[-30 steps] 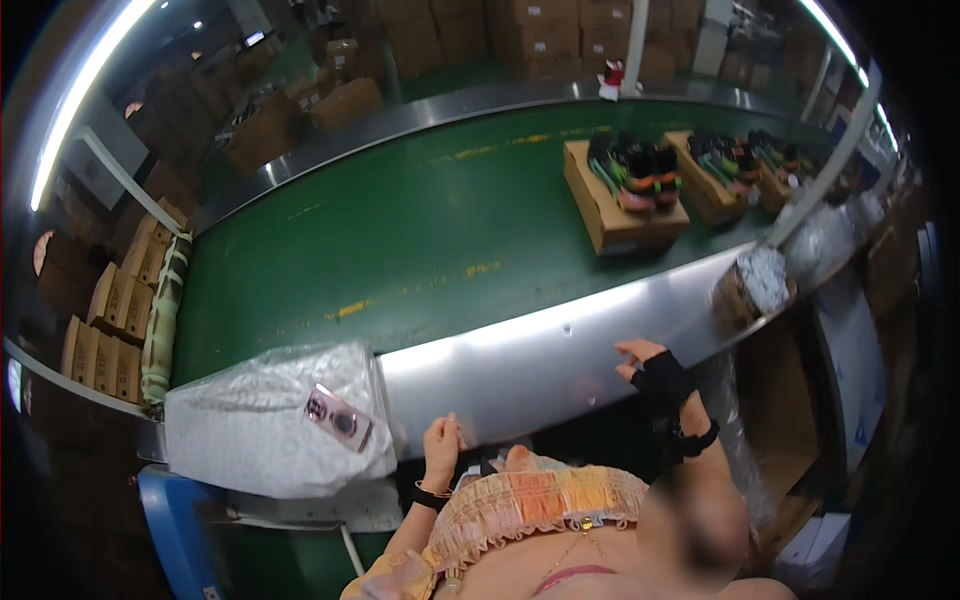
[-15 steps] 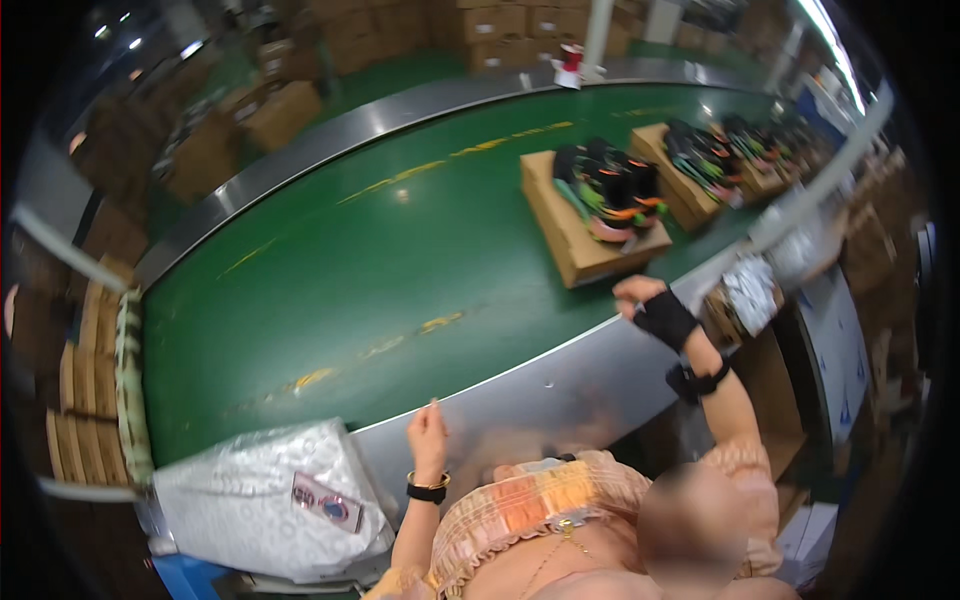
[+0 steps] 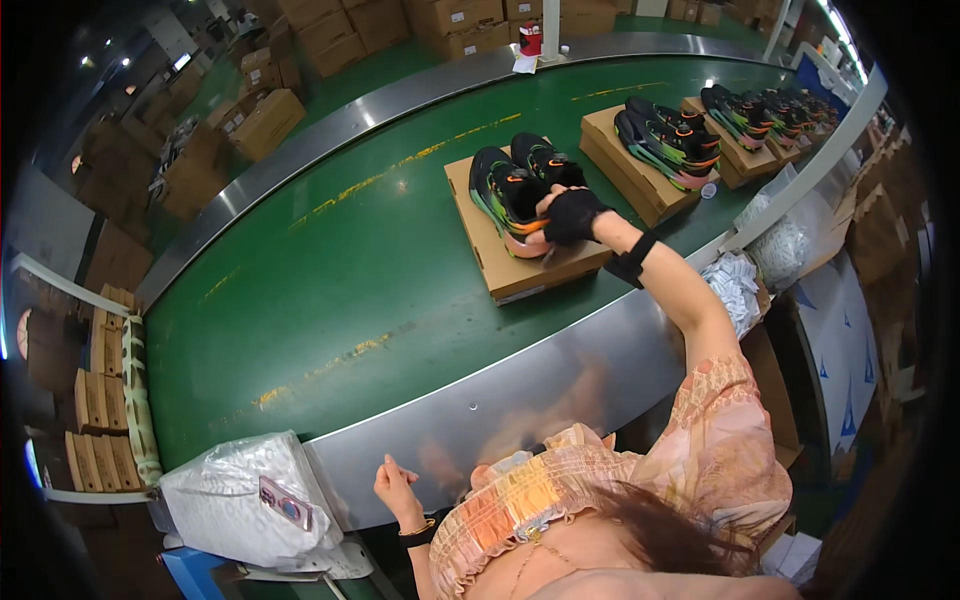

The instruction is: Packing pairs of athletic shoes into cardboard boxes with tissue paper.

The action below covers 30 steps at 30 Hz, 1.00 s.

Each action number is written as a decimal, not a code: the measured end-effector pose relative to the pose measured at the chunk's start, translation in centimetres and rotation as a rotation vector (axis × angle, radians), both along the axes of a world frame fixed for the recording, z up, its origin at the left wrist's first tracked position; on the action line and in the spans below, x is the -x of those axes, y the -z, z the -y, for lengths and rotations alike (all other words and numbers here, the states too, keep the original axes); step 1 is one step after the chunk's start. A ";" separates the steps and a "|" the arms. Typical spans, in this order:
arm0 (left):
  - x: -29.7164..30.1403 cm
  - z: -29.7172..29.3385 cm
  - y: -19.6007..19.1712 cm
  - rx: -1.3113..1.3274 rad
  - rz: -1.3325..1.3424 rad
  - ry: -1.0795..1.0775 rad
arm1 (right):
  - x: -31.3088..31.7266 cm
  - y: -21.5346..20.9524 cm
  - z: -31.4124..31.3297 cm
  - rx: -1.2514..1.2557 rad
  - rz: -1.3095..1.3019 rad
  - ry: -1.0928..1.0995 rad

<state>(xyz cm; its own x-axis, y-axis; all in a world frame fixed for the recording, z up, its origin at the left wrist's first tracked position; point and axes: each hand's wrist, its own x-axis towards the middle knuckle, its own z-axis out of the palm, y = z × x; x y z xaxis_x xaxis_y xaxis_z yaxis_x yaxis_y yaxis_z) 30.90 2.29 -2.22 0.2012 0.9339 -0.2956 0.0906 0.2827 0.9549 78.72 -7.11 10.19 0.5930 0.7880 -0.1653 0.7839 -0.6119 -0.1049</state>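
Observation:
A pair of black sneakers with green, orange and pink soles stands on a brown shoebox [image 3: 500, 275] on the green conveyor belt. My right hand [image 3: 575, 214], in a black fingerless glove, reaches over the box with its fingers closed around the heel end of the near sneaker [image 3: 508, 190]. The far sneaker [image 3: 545, 160] sits just behind, partly covered by that hand. Low by the metal edge of the belt, my left hand [image 3: 397, 490] is loosely curled, with nothing visible in it.
More shoeboxes bearing sneakers [image 3: 670, 140] line the belt at right. A plastic-wrapped stack [image 3: 235, 490] with a phone [image 3: 286, 502] on it lies at left front. Crumpled white paper [image 3: 735, 290] fills a box by my right arm. A metal rail [image 3: 500, 410] borders the belt.
My right hand has moved from the belt's near edge onto the sneakers and taken hold at the heel. The shoeboxes appear further left as the view shifts. My left hand stays curled.

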 end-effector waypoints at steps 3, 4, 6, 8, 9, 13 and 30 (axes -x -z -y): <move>-1.0 1.6 -1.2 -0.041 -0.008 0.007 | -0.3 -1.7 -0.3 -0.184 -0.091 -0.062; -1.3 1.5 -1.7 -0.043 0.013 0.023 | 0.1 -3.5 -0.3 -0.245 -0.183 -0.061; -2.3 0.9 -3.1 -0.045 0.029 0.034 | 2.5 -6.2 1.1 -0.381 -0.212 -0.214; -4.4 -0.4 -5.3 -0.211 -0.036 0.047 | 4.4 -6.3 2.6 -0.228 -0.380 -0.324; -5.7 -1.2 -6.5 -0.291 -0.030 0.082 | 5.7 -4.7 3.0 -0.173 -0.352 -0.446; -11.5 -3.6 -10.0 -0.605 -0.107 0.425 | 15.0 -0.5 4.3 -0.295 -0.221 -1.005; -19.9 -3.5 -4.0 -0.718 -0.542 1.348 | 9.6 19.3 -2.4 -0.572 0.475 0.036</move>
